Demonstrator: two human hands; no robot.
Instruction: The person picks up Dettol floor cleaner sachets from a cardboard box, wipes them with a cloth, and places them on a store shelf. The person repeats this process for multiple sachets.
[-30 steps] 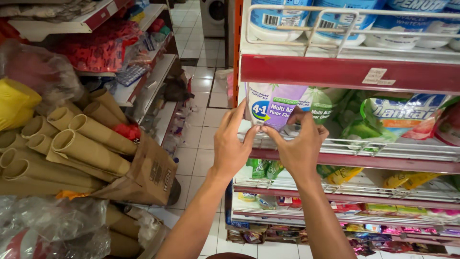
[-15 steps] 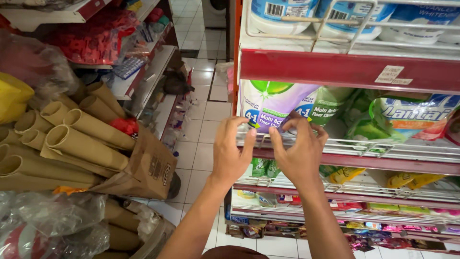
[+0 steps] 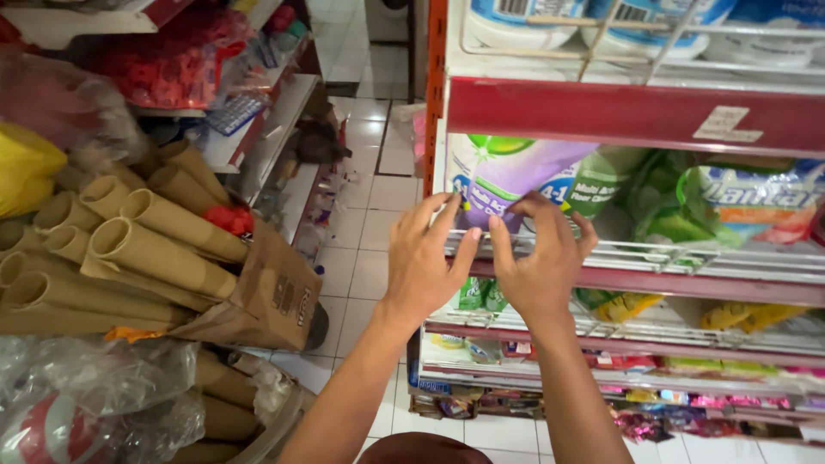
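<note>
A purple and white refill pouch (image 3: 507,172) stands at the left end of a red wire-fronted shelf (image 3: 636,116). My left hand (image 3: 425,262) and my right hand (image 3: 540,262) are raised side by side at the shelf's wire rail (image 3: 687,258). The fingertips of both hands grip the pouch's lower edge, and the thumbs nearly meet below it. The pouch's bottom is hidden behind my fingers. Green pouches (image 3: 601,185) lean right beside it.
More pouches and packets fill the shelves to the right and below (image 3: 653,352). White bottles (image 3: 533,21) sit on the shelf above. Cardboard tubes (image 3: 137,249) and a brown box (image 3: 275,296) crowd the left. A tiled aisle (image 3: 365,172) runs between.
The purple pouch has gone from in front of the shelf to standing behind the wire rail. Both hands slid down to its lower edge and drew closer together.
</note>
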